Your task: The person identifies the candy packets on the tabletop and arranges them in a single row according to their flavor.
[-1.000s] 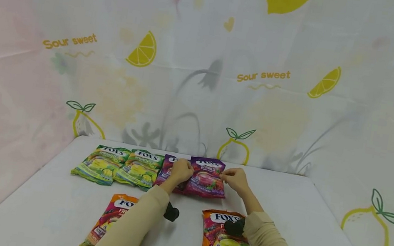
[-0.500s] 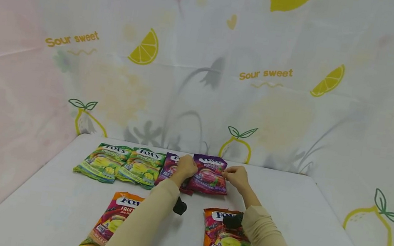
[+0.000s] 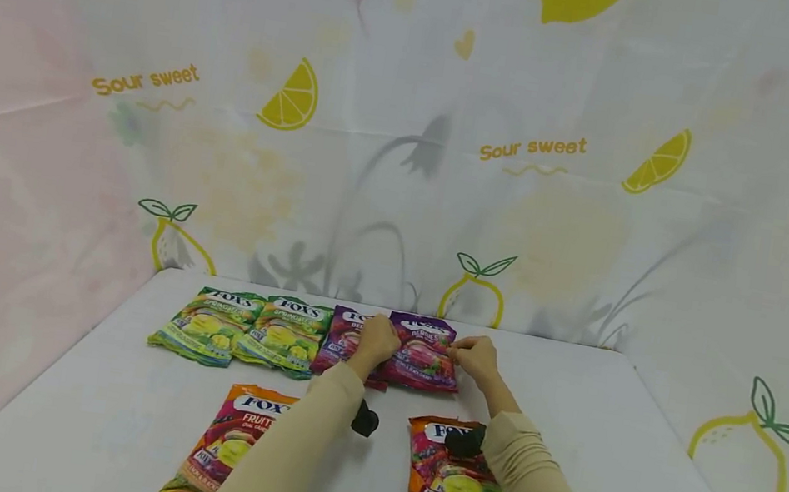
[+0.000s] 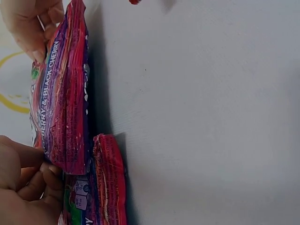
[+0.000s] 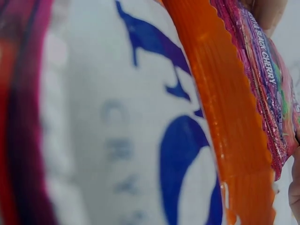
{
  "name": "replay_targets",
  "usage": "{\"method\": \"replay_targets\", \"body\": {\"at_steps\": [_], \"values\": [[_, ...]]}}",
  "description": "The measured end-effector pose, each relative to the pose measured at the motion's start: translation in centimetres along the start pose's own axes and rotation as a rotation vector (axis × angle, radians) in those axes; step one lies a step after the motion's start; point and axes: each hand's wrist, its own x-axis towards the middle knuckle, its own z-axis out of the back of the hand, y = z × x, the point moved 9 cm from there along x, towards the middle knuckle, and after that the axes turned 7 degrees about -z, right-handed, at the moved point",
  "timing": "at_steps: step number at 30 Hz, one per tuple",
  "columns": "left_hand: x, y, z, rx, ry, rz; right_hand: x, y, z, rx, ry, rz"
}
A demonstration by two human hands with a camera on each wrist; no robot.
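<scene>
Two purple berries candy bags lie side by side at the back of the white table. The right-hand berries bag (image 3: pixel 421 359) is held at both sides. My left hand (image 3: pixel 379 340) pinches its left edge, covering part of the other berries bag (image 3: pixel 343 341). At its right edge my right hand (image 3: pixel 476 357) pinches the side with thumb and fingers. From the left wrist, the left hand (image 4: pixel 28 183) grips one end of the held bag (image 4: pixel 65 103), whose end overlaps the second bag (image 4: pixel 110 183). The right hand (image 4: pixel 33 23) holds the other end.
Two green springtea candy bags, one farther left (image 3: pixel 207 326) and one nearer (image 3: pixel 283 335), continue the back row. In front lie two orange-red fruits bags, one partly under the left sleeve (image 3: pixel 226 445), the other by the right sleeve (image 3: pixel 454 490). A lemon-print cloth (image 3: pixel 554 243) hangs behind.
The held berries bag and my left hand have shifted slightly right, so more of the other berries bag shows. My right hand keeps its pinch.
</scene>
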Motion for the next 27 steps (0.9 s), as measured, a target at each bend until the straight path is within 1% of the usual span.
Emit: {"method": "replay_targets", "body": {"at_steps": [1, 4, 6, 7, 8, 9, 10, 12, 13, 14, 15, 16, 17, 18, 20, 21, 22, 23, 25, 27], "values": [[-0.7, -0.9, 0.9, -0.002, -0.001, 0.003, 0.0, 0.0, 0.0, 0.001, 0.001, -0.003], [-3.2, -5.0, 4.5, 0.015, -0.036, -0.036, 0.0, -0.2, -0.1, -0.01, 0.007, -0.008], [-5.0, -7.7, 6.8, 0.011, 0.032, 0.022, -0.1, -0.3, -0.1, -0.021, 0.01, -0.012], [-5.6, -8.4, 7.4, 0.03, 0.017, 0.0, -0.1, -0.3, 0.0, -0.027, 0.01, -0.015], [-5.3, -7.9, 6.8, 0.048, -0.011, -0.042, -0.1, -0.4, -0.1, -0.032, 0.012, -0.016], [-4.7, -6.8, 5.7, 0.06, -0.003, -0.052, -0.1, -0.6, -0.1, -0.035, 0.016, -0.018], [-3.9, -5.4, 4.4, 0.07, 0.005, -0.066, -0.1, -0.7, -0.1, -0.035, 0.018, -0.018], [-1.9, -2.3, 1.2, 0.138, -0.049, -0.132, 0.0, -0.9, -0.2, -0.037, 0.021, -0.021], [-1.1, -0.8, -0.2, 0.169, -0.072, -0.153, 0.1, -1.0, -0.2, -0.04, 0.023, -0.022], [-0.3, 0.4, -1.5, 0.184, -0.082, -0.162, 0.1, -1.1, -0.3, -0.041, 0.026, -0.023], [-0.2, 0.5, -1.8, 0.197, -0.085, -0.163, 0.1, -1.2, -0.3, -0.043, 0.026, -0.029], [-0.4, 0.1, -1.5, 0.209, -0.095, -0.165, 0.1, -1.2, -0.3, -0.047, 0.024, -0.033], [-0.8, -0.7, -0.9, 0.216, -0.103, -0.157, 0.1, -1.2, -0.2, -0.052, 0.019, -0.037], [-1.4, -1.8, 0.1, 0.194, -0.076, -0.134, 0.0, -1.2, -0.2, -0.055, 0.012, -0.037], [-3.4, -4.9, 2.8, 0.183, -0.05, -0.11, -0.1, -1.0, 0.0, -0.067, -0.011, -0.022], [-4.1, -6.2, 3.9, 0.171, -0.033, -0.095, -0.2, -0.8, 0.1, -0.074, -0.023, -0.012], [-4.7, -7.3, 4.9, 0.159, -0.007, -0.071, -0.3, -0.7, 0.2, -0.078, -0.036, -0.002], [-5.2, -8.1, 5.7, 0.156, -0.011, -0.074, -0.3, -0.6, 0.3, -0.083, -0.048, 0.006], [-6.0, -9.3, 6.7, 0.146, -0.004, -0.075, -0.4, -0.4, 0.3, -0.089, -0.063, 0.016], [-6.0, -9.2, 6.8, 0.091, 0.013, -0.058, -0.4, -0.6, 0.2, -0.086, -0.062, 0.005]]}}
